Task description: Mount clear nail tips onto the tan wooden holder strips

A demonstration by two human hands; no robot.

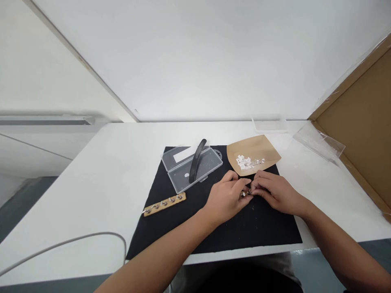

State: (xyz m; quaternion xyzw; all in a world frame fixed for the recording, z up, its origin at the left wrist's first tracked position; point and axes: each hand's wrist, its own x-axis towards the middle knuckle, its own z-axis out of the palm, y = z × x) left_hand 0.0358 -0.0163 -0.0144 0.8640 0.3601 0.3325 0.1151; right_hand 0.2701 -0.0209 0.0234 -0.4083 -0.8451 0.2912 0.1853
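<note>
Lying at the far left of the white table (pixel 104 171), a pale cable (pixel 61 244) curves toward the near edge. Next comes a black mat (pixel 171 232), and on its left part rests a wooden strip (pixel 165 202) set with a row of small metal studs. Behind the strip an open clear plastic case (pixel 210 162) holds a curved black piece (pixel 197 160) lying across it.

At the middle of the mat the left hand (pixel 227 199) and the right hand (pixel 275 193) meet. The fingers of both are pinched narrowly on a small metal piece (pixel 247 193), held just above the mat between the fingertips; it is too small to make out further.

Just behind the hands sits a brown paper tray (pixel 262 147) with a scatter of white bits (pixel 246 162). Farther right lie a clear sleeve (pixel 319 142) and a leaning cardboard sheet (pixel 360 122).
</note>
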